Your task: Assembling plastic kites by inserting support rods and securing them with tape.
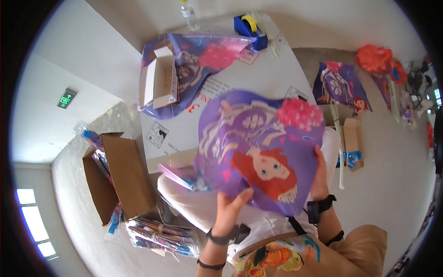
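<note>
We hold purple plastic sheet [258, 129], printed with red-haired cartoon figure, between both hands in front of us. Left hand [230, 207] pinches its lower edge, thumb on top; right hand [320, 177] grasps right edge, fingers partly hidden. Beyond hands: table [281, 76] with second purple sheet [191, 46], open carton [162, 85] on it, blue tape dispenser [250, 33]. Left of left hand: open brown box [129, 173], tied bundle [161, 235] nearby.

Green arrow sign [67, 98], red lettering [192, 109] on white tabletop [272, 76]
</note>
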{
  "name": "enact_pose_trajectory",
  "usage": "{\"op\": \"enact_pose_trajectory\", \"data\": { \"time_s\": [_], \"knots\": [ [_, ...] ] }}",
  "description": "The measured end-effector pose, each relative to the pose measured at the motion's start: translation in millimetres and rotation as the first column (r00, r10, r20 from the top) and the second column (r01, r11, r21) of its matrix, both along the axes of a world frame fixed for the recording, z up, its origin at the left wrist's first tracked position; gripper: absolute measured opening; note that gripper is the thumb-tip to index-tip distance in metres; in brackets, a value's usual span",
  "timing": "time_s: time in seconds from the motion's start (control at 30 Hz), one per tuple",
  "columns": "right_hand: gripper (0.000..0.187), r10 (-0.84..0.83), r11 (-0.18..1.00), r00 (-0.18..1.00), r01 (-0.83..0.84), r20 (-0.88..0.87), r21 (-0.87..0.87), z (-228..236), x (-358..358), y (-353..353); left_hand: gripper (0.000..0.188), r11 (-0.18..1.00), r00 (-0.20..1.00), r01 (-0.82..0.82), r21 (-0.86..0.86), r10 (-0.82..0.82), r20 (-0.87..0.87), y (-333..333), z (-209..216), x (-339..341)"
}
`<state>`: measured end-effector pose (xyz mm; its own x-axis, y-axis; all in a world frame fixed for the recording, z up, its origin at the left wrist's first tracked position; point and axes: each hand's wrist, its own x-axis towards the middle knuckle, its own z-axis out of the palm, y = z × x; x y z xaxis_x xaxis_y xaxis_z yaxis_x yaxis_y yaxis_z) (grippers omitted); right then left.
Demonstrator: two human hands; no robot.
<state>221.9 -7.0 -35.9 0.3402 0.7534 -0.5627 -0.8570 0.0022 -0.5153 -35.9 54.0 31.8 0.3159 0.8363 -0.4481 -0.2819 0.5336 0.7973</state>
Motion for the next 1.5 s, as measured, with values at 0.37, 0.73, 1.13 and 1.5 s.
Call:
{"op": "enact_pose_trajectory", "data": {
  "time_s": [0.37, 0.73, 1.13, 1.5],
  "knots": [
    [0.033, 0.063, 0.748, 0.901, -0.328, 0.430, 0.577, 106, 47, 29, 0.039, 0.873, 0.874, -0.482, 0.081, 0.471, 0.118, 32, 130, -41],
    [0.030, 0.736, 0.593, 0.274, -0.702, 0.619, -0.394, 60, 70, 96, 0.031, 0.993, 0.928, -0.079, -0.083, 0.104, 0.359, 219, 56, 2],
    [0.019, 0.426, 0.850, -0.581, -0.004, 0.693, -0.526, -104, 183, 327, 0.045, 0.990, 0.994, -0.105, -0.094, 0.107, 0.016, 370, -193, 76],
    [0.029, 0.452, 0.888, -0.165, 0.182, 0.877, -0.423, -133, 231, 423, 0.023, 0.834, 0.931, 0.089, 0.545, 0.126, -0.344, 314, -126, 67]
  ]
}}
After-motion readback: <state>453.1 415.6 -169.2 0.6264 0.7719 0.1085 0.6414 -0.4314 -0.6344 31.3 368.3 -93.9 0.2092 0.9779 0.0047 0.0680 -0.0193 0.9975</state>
